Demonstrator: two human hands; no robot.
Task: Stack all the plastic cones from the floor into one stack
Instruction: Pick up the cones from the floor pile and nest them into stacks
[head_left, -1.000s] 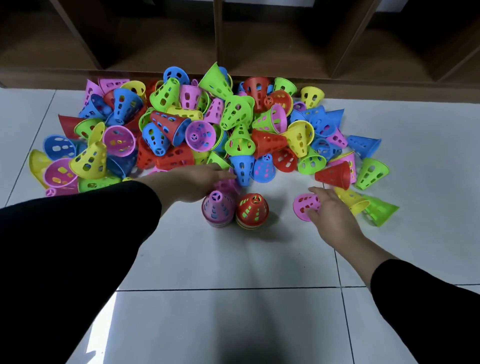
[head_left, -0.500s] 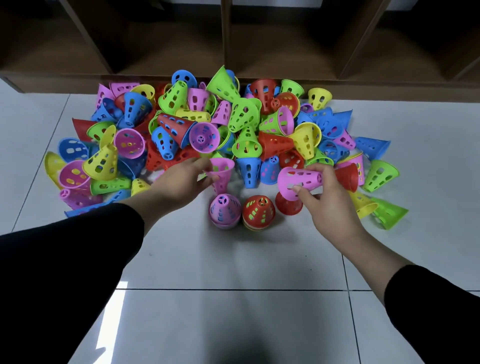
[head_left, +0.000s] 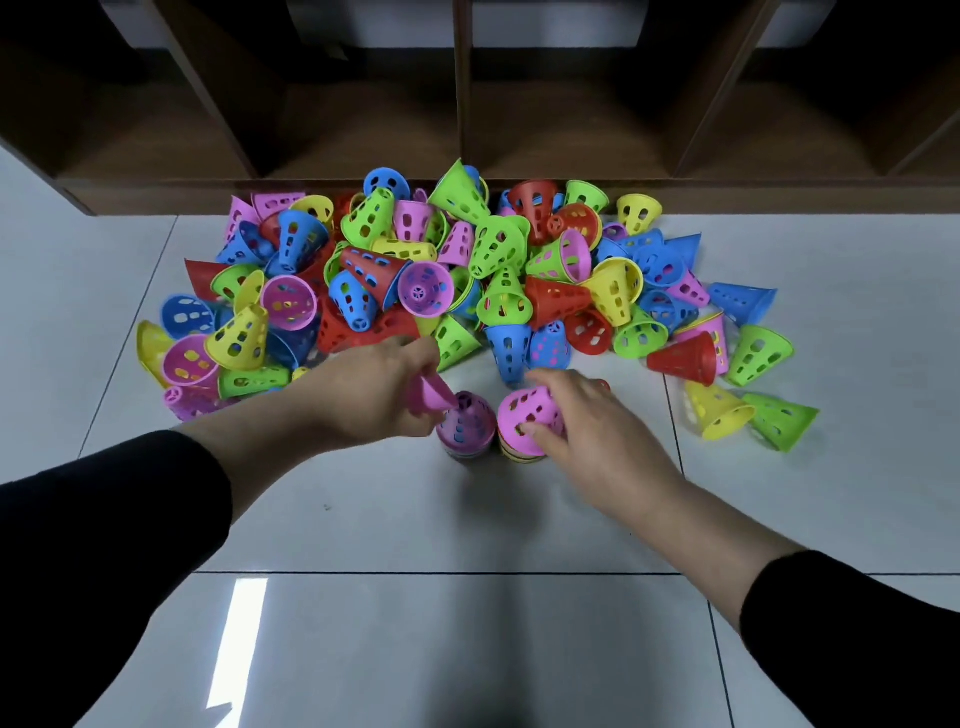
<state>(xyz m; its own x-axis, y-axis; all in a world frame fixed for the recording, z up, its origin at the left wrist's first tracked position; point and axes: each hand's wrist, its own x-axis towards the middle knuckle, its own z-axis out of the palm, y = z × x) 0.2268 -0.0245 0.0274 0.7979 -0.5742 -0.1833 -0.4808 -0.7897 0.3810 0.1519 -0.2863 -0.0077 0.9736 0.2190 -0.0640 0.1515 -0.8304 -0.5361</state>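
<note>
Stacking: left hand (head_left: 374, 395) is pinching a pink cone (head_left: 434, 396) beside the purple stack (head_left: 466, 427).
Right hand (head_left: 582, 415): clasping another pink cone (head_left: 524, 413), right of that stack.
Handling: probably light, stiff, slippery; holding by the rim.

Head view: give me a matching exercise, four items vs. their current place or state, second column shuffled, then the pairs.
Column 1
1. left hand
2. right hand
3. left stack
4. yellow cone

Column 2
A. lies on its side on the floor tile, right of both stacks, beside a green cone
B. grips a pink cone sitting over the right stack
C. stands upright on the floor, pink cone on top
D. holds a tilted pink cone just beside the top of the left stack

Pairs: 1-D, 2-B, 3-C, 4-A
</note>
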